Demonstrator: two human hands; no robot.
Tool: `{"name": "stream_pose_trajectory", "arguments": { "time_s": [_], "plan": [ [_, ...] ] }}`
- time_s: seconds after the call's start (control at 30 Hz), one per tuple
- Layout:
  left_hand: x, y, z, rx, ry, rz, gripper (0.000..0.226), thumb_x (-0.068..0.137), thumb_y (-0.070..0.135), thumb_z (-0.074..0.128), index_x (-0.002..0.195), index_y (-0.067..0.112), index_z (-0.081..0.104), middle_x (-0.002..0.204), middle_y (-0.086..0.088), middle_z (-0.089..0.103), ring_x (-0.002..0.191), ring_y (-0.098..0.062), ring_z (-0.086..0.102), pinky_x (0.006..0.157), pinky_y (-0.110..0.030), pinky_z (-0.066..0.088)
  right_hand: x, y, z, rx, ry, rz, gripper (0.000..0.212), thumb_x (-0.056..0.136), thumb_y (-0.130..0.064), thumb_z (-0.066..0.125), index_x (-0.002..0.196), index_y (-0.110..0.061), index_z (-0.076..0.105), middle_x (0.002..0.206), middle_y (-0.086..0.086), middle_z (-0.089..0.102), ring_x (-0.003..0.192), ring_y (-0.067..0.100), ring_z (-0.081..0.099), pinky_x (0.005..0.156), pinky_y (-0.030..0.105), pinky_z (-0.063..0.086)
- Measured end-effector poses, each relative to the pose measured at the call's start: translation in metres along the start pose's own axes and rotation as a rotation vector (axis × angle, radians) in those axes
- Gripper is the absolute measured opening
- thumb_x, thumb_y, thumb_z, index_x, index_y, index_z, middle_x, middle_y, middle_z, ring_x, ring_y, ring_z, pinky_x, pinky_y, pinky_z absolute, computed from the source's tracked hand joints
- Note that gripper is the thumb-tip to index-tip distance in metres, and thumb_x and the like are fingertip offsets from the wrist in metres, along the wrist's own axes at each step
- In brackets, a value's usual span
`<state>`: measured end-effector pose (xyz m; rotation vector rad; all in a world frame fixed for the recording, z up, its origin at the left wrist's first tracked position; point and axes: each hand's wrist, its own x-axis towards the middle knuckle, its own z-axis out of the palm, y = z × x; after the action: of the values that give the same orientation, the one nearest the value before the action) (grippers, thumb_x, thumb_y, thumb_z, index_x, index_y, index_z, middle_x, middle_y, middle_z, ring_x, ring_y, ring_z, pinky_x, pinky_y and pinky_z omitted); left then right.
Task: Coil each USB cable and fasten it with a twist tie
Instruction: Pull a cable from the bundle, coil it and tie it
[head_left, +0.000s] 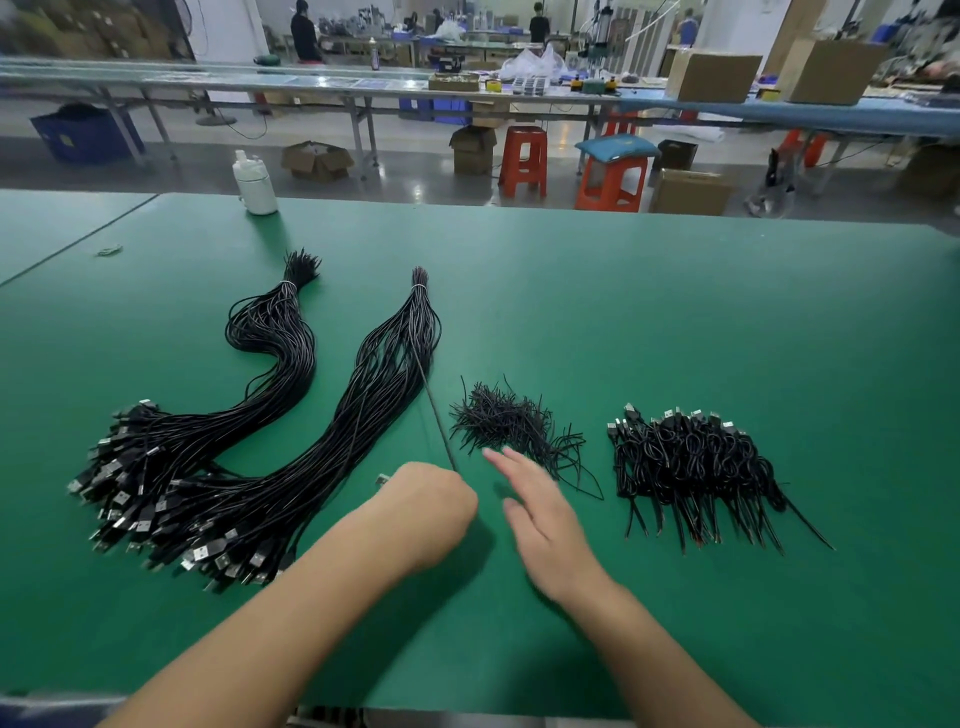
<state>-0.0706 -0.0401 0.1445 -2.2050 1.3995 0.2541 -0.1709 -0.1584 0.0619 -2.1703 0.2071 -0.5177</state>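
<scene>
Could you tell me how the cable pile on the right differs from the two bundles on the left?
The right pile holds short coiled cables, while the left bundles lie long and uncoiled. Each left bundle is bound near its far end by a pale band; the right pile is a loose heap. Both are black USB cables on the green table.

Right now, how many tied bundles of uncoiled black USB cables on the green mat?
2. One long black cable bundle lies far left; the second black cable bundle sits right of it, by the left hand. The coiled cables at right form a loose pile.

No text, label or number is legible anywhere.
</scene>
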Motion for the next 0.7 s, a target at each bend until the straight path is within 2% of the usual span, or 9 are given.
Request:
{"name": "stream_pose_trajectory", "arguments": {
  "time_s": [0.1, 0.17, 0.33, 0.4, 0.47, 0.5, 0.57, 0.63, 0.7],
  "plan": [
    [-0.004, -0.017, -0.013, -0.074, 0.239, 0.079, 0.028, 0.100, 0.033, 0.042, 0.109, 0.020, 0.064, 0.110, -0.004, 0.066, 0.099, -0.029, 0.065, 0.077, -0.036, 0.050, 0.015, -0.032, 0.008, 0.348, -0.100, 0.157, 0.039, 0.105, -0.038, 0.035, 0.137, -0.029, 0.056, 0.135, -0.016, 0.060, 0.128, -0.009, 0.046, 0.110, 0.015, 0.030],
    [-0.005, -0.032, -0.018, -0.159, 0.400, 0.111, 0.030, 0.098, 0.040, 0.043, 0.109, 0.024, 0.066, 0.105, 0.000, 0.062, 0.099, -0.024, 0.062, 0.083, -0.035, 0.050, 0.024, -0.040, 0.004, 0.392, -0.072, 0.171, 0.034, 0.106, -0.040, 0.032, 0.121, -0.037, 0.062, 0.119, -0.021, 0.066, 0.119, -0.007, 0.054, 0.106, 0.020, 0.038],
    [0.000, -0.052, -0.006, -0.446, 0.706, 0.058, 0.017, 0.095, 0.033, 0.060, 0.102, 0.024, 0.073, 0.086, 0.002, 0.052, 0.094, -0.025, 0.054, 0.082, -0.039, 0.039, 0.045, -0.042, -0.009, 0.048, -0.104, 0.020, 0.030, 0.105, -0.018, 0.043, 0.127, -0.010, 0.061, 0.119, 0.003, 0.066, 0.113, 0.016, 0.058, 0.102, 0.031, 0.042],
    [0.005, -0.059, 0.004, -0.487, 0.883, -0.081, 0.011, 0.090, 0.028, 0.069, 0.099, 0.025, 0.073, 0.090, 0.002, 0.059, 0.096, -0.027, 0.054, 0.083, -0.040, 0.036, 0.048, -0.036, -0.011, -0.118, -0.055, -0.039, 0.025, 0.103, -0.013, 0.047, 0.119, -0.006, 0.064, 0.110, 0.007, 0.066, 0.105, 0.021, 0.058, 0.096, 0.033, 0.043],
    [0.007, -0.064, 0.008, -0.733, 0.985, -0.232, 0.027, 0.084, 0.027, 0.076, 0.109, 0.023, 0.068, 0.098, 0.003, 0.061, 0.096, -0.021, 0.055, 0.086, -0.036, 0.039, 0.049, -0.033, -0.014, -0.151, 0.008, -0.014, 0.021, 0.103, -0.013, 0.048, 0.103, -0.008, 0.068, 0.096, 0.004, 0.066, 0.093, 0.019, 0.059, 0.087, 0.034, 0.045],
    [0.008, -0.064, 0.009, -0.953, 0.990, -0.258, 0.039, 0.082, 0.027, 0.078, 0.117, 0.022, 0.063, 0.101, 0.003, 0.060, 0.093, -0.016, 0.056, 0.086, -0.028, 0.042, 0.048, -0.033, -0.015, -0.122, 0.038, 0.036, 0.021, 0.102, -0.014, 0.048, 0.097, -0.012, 0.068, 0.089, -0.001, 0.064, 0.086, 0.015, 0.058, 0.082, 0.032, 0.045],
    [0.010, -0.059, 0.009, -1.374, 0.842, -0.240, 0.052, 0.085, 0.024, 0.076, 0.132, 0.018, 0.054, 0.107, 0.004, 0.062, 0.091, -0.006, 0.061, 0.086, -0.013, 0.046, 0.048, -0.033, -0.013, -0.008, 0.084, 0.151, 0.025, 0.103, -0.016, 0.047, 0.088, -0.023, 0.065, 0.077, -0.009, 0.059, 0.074, 0.005, 0.054, 0.073, 0.027, 0.043],
    [0.012, -0.051, 0.014, -1.488, 0.603, -0.087, 0.041, 0.095, 0.023, 0.064, 0.134, 0.015, 0.056, 0.117, 0.003, 0.066, 0.105, -0.005, 0.063, 0.103, -0.023, 0.046, 0.044, -0.041, -0.005, 0.085, 0.097, 0.162, 0.031, 0.103, -0.016, 0.046, 0.080, -0.033, 0.060, 0.073, -0.010, 0.059, 0.069, 0.001, 0.052, 0.068, 0.024, 0.043],
    [0.012, -0.039, 0.019, -1.497, 0.446, 0.077, 0.029, 0.101, 0.024, 0.053, 0.129, 0.024, 0.062, 0.123, 0.004, 0.067, 0.118, -0.006, 0.059, 0.110, -0.031, 0.041, 0.038, -0.050, 0.008, 0.127, 0.063, 0.123, 0.032, 0.101, -0.014, 0.045, 0.082, -0.031, 0.063, 0.074, -0.007, 0.064, 0.068, 0.004, 0.057, 0.066, 0.024, 0.046]
  ]
}}
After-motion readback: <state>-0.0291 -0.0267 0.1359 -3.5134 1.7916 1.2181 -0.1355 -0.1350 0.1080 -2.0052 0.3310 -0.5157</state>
